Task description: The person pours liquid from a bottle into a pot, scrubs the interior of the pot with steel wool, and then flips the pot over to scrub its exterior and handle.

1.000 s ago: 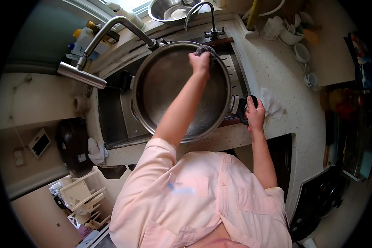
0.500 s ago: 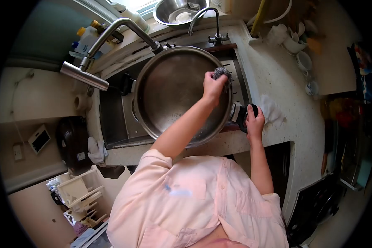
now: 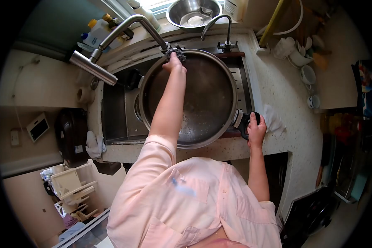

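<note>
A large round steel pan (image 3: 211,95) sits over the sink, its inside wet with small droplets. My left hand (image 3: 175,65) reaches across it, closed on a grey steel wool scrubber (image 3: 175,54) at the pan's far rim, beside the tall faucet's base. My right hand (image 3: 256,129) is wrapped round the black side handle (image 3: 243,124) on the pan's right. The opposite black handle (image 3: 133,78) points left over the sink basin.
A tall steel faucet (image 3: 95,70) arches over the left side, and a thinner tap (image 3: 227,41) stands behind the pan. A metal bowl (image 3: 182,16) rests on the windowsill. White cloths lie on the counter (image 3: 273,74) at both sides. Cups stand at the right.
My left hand has moved the scrubber from the pan's right inner wall to its far left rim. My right hand still holds the handle. The view has shifted slightly.
</note>
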`<state>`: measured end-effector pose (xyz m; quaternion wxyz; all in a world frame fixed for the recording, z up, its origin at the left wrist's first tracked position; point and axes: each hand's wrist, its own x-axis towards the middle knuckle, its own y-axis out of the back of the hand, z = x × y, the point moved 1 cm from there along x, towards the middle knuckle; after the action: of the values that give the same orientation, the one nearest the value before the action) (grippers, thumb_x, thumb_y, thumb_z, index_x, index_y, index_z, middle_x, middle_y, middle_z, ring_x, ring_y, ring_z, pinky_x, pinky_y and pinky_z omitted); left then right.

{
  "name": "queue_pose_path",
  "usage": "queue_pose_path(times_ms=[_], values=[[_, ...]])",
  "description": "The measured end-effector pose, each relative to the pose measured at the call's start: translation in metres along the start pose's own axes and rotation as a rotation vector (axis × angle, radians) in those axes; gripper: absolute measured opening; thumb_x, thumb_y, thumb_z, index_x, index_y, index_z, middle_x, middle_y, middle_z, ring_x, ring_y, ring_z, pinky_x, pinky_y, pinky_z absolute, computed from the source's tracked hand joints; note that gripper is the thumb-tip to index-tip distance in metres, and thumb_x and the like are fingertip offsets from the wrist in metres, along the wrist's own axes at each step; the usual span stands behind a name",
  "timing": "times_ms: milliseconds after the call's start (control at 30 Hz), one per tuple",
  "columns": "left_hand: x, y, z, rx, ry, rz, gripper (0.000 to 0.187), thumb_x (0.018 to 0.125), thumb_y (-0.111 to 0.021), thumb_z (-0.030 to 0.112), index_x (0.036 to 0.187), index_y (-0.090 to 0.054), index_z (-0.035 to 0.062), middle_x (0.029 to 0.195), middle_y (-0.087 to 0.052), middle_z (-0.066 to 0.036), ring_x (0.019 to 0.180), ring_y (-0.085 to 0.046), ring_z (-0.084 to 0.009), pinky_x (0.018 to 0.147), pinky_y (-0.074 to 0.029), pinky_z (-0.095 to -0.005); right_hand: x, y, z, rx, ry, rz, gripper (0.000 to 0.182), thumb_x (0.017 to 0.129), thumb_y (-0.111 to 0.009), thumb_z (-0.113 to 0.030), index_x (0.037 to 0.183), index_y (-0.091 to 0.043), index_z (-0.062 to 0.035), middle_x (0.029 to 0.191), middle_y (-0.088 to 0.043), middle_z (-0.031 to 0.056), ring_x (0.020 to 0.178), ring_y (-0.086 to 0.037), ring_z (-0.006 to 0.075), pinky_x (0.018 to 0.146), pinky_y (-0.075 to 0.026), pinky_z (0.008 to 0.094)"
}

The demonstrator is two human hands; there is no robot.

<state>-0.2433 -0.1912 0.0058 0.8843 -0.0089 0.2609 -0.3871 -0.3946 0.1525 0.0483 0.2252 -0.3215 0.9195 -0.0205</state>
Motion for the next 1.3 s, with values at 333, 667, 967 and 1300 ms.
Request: queue_pose_path(times_ms=[333,667,967,1300], values=[[-0.104,-0.013,-0.035,0.112,0.198,-0.299,0.040,0.068,-0.073,0.014,0.096,-0.055,-0.0075,0.089,-0.062,-0.016,0.074,-0.063,-0.0230,0.062,-0.052,-0.0366,-0.004,0.000,-0.002,-0.030,0.010,-0.009,0.020,0.087,-0.059,-0.022,0.077,-0.050,-0.0086,0.053,-0.037,-0.0081,0.042,-0.031,0.0016,0.036,-0.021,0.0206],[-0.050,-0.016,-0.029,0.144,0.200,-0.215,0.040,0.069,-0.073,0.019,0.096,-0.057,-0.0064,0.087,-0.064,-0.015,0.069,-0.063,-0.0221,0.061,-0.052,-0.0371,-0.002,0.004,0.006,-0.060,0.046,-0.022,0.019,0.087,-0.059,-0.024,0.080,-0.050,-0.0090,0.053,-0.036,-0.0082,0.041,-0.030,0.0016,0.035,-0.021,0.0199],[-0.029,-0.012,-0.007,-0.028,0.281,-0.226,0.034,0.072,-0.070,0.019,0.091,-0.058,-0.0069,0.082,-0.064,-0.015,0.063,-0.063,-0.0227,0.051,-0.051,-0.0378,-0.003,0.006,0.007,-0.072,0.054,-0.009,0.022,0.087,-0.060,-0.025,0.077,-0.050,-0.0083,0.055,-0.039,-0.0067,0.043,-0.033,0.0028,0.036,-0.024,0.0210],[0.000,-0.001,0.002,0.006,0.228,-0.166,0.033,0.072,-0.070,0.012,0.093,-0.055,-0.0084,0.081,-0.064,-0.015,0.063,-0.063,-0.0234,0.056,-0.055,-0.0386,-0.005,0.004,0.003,-0.065,0.041,0.001,0.022,0.086,-0.060,-0.024,0.076,-0.050,-0.0078,0.054,-0.040,-0.0063,0.042,-0.033,0.0031,0.036,-0.024,0.0209]])
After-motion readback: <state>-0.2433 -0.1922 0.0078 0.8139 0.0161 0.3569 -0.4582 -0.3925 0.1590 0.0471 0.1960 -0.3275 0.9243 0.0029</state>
